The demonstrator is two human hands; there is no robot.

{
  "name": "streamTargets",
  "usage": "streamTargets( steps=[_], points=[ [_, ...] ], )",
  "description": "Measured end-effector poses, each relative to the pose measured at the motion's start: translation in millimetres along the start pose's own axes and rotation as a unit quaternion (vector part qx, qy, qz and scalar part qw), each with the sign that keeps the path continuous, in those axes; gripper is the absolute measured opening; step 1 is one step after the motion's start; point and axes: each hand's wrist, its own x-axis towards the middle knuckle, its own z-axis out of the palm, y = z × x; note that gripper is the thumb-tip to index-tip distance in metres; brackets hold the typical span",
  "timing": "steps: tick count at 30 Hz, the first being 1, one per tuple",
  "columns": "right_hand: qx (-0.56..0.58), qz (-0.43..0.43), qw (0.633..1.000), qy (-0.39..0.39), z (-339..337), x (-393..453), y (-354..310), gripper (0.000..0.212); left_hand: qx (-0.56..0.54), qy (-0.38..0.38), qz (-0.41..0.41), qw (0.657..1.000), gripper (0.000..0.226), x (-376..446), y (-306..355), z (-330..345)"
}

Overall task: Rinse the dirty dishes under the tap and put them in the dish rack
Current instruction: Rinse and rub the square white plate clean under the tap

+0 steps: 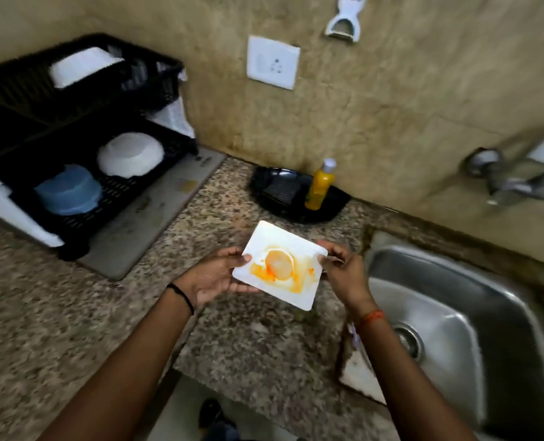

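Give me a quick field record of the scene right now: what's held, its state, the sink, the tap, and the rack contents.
held item: square white plate, over the counter left of the sink
grip: left hand on its left edge, right hand on its right edge
plate state: orange residue, not yet rinsed
sink: steel; no dishes in the visible part
tap: no water visible
dish rack: white bowl and blue container on lower tier, white dish on upper tier

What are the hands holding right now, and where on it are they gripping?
Both hands hold the square white plate, smeared with orange residue. The left hand grips its left edge, the right hand its right edge.
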Motion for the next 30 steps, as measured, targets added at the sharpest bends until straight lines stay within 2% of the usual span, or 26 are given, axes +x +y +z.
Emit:
streamTargets(
  steps=[2,3,5,7,9,10,11,14,15,17,19,20,23,24,27,29,30],
  points=[
    [-0.095,-0.072,0.992,0.04,-41.1,-11.1,6.2,0.028,0.009,-0.028,-0.003,1.0,0.032,14.2,-5.7,42.0],
    [-0.188,-0.12,0.972,0.067,-56.5,-19.0,7.2,0.034,0.011,-0.036,0.0,0.999,0.032,19.3,-9.3,59.9],
    [-0.354,-0.192,0.908,0.119,-88.4,-38.0,12.5,0.05,0.006,-0.046,0.005,0.999,0.031,31.4,-19.7,102.9],
    [-0.44,-0.215,0.868,0.084,-106.8,-61.1,17.1,0.062,0.002,-0.058,0.009,0.998,0.03,42.6,-32.5,142.1],
    [-0.49,-0.195,0.849,-0.023,-117.5,-79.9,25.8,0.072,0.015,-0.075,0.016,0.997,0.032,50.0,-44.3,175.2],
    [-0.504,-0.18,0.843,-0.057,-123.8,-83.9,31.3,0.077,0.022,-0.079,0.02,0.996,0.032,52.3,-49.2,186.6],
    [-0.517,-0.165,0.838,-0.059,-138.4,-86.4,39.7,0.079,0.034,-0.086,0.018,0.996,0.031,55.0,-56.5,201.8],
    [-0.553,-0.091,0.828,0.026,-179.3,-85.3,53.2,0.091,0.055,-0.107,0.013,0.993,0.025,58.8,-72.2,227.8],
    [-0.553,-0.072,0.829,0.029,-189.9,-88.5,55.6,0.099,0.063,-0.117,0.009,0.991,0.024,59.8,-78.5,238.1],
    [-0.534,-0.104,0.839,-0.014,-196.8,-97.2,59.7,0.101,0.069,-0.119,0.004,0.99,0.025,62.6,-89.9,256.9],
    [-0.502,-0.128,0.852,-0.071,-199.6,-104.6,64.3,0.094,0.065,-0.119,0.0,0.991,0.029,66.1,-98.4,271.9],
    [-0.497,-0.124,0.856,-0.064,-207.5,-102.5,69.0,0.093,0.061,-0.123,-0.002,0.991,0.03,68.3,-102.3,278.1],
    [-0.522,-0.065,0.85,0.036,-241.2,-92.9,82.4,0.101,0.042,-0.134,-0.008,0.99,0.029,74.2,-110.4,292.9],
    [-0.526,-0.06,0.848,0.028,-245.6,-93.0,82.9,0.101,0.043,-0.134,-0.008,0.99,0.029,76.4,-112.6,297.8],
    [-0.523,-0.12,0.842,-0.053,-243.3,-98.8,84.0,0.082,0.038,-0.136,-0.013,0.99,0.028,80.6,-115.5,311.4],
    [-0.55,-0.153,0.821,-0.019,-258.0,-91.9,90.2,0.063,0.024,-0.132,-0.021,0.991,0.027,83.3,-115.3,318.9],
    [-0.563,-0.153,0.812,0.015,-268.3,-86.8,93.9,0.061,0.017,-0.125,-0.025,0.992,0.026,85.2,-114.9,322.6]
  ],
)
